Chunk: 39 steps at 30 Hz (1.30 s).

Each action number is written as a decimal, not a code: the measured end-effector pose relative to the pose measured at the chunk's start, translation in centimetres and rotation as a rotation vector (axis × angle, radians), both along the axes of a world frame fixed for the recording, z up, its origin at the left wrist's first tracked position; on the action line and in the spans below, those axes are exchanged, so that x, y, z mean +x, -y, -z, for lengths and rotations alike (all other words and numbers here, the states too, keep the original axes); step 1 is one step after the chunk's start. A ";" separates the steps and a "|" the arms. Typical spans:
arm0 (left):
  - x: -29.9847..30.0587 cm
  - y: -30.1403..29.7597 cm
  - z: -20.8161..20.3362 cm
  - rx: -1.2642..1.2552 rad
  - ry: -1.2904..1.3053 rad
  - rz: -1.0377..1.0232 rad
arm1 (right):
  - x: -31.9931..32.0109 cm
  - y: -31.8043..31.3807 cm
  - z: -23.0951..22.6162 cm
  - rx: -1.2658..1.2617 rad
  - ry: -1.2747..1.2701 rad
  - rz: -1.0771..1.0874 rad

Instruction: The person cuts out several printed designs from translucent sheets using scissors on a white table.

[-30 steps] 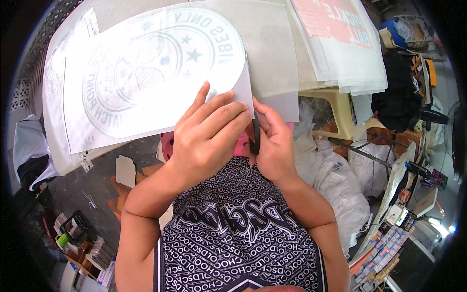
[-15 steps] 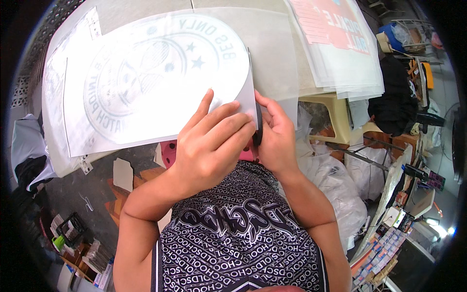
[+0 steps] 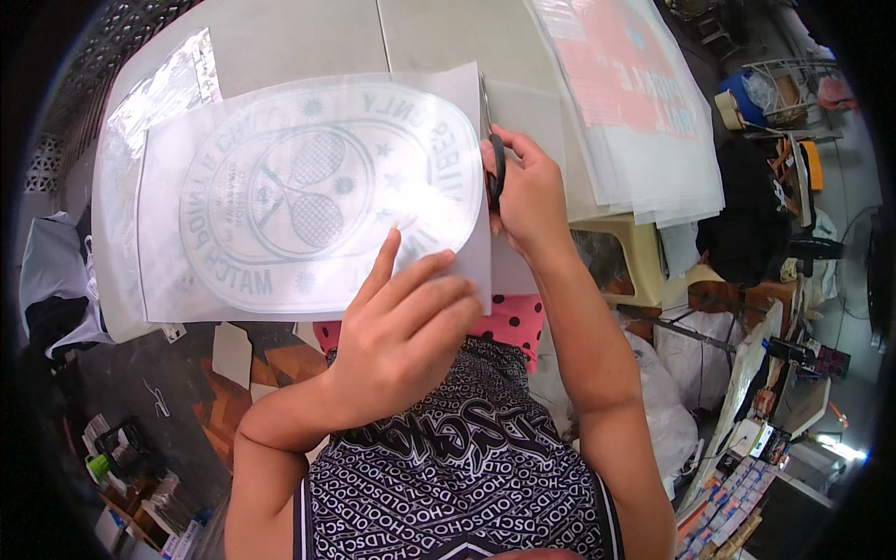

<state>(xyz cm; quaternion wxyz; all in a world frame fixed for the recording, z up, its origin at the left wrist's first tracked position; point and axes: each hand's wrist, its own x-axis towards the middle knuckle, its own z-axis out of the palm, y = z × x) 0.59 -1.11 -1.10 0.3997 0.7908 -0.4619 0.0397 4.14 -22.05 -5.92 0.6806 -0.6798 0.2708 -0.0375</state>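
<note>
A whitish film sheet (image 3: 392, 201) lies near the front edge of the table. It bears a mirrored grey oval print with two crossed rackets and stars. My left hand (image 3: 397, 327) is over the sheet's lower right corner, fingers stretched out and slightly spread, fingertips on or just above the film. At the sheet's right edge, my right hand (image 3: 534, 191) grips black-handled scissors (image 3: 497, 173). Their blades point away from me along that edge; whether they are cutting through the film cannot be made out.
Beneath lies a pale table (image 3: 439, 42) with a seam. A stack of film sheets with pink prints (image 3: 644, 121) sits at its right, and shiny clear film (image 3: 168, 89) at its left. A cream plastic stool (image 3: 635, 266) and clear plastic bags (image 3: 695, 359) are at the right.
My right hand has moved the scissors away from me along the sheet's right edge. The sheet has shifted slightly and its print shows more clearly. My left hand has moved slightly nearer me.
</note>
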 end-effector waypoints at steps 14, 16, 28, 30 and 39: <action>7.7 -2.8 5.3 0.462 0.130 -0.425 | -10.4 6.0 0.6 -1.375 0.438 -0.386; 8.9 -3.4 4.7 0.449 0.078 -0.354 | -14.6 6.8 1.5 -1.254 0.371 -0.293; 10.3 -2.2 2.1 0.299 0.023 -0.154 | -43.7 7.9 25.3 -0.858 -1.020 0.380; 6.8 0.7 3.0 0.190 0.002 -0.024 | -42.0 7.9 24.4 -0.676 -0.849 0.430; 4.1 0.8 6.9 0.218 0.301 -0.040 | -27.6 6.6 10.6 -0.207 0.064 0.288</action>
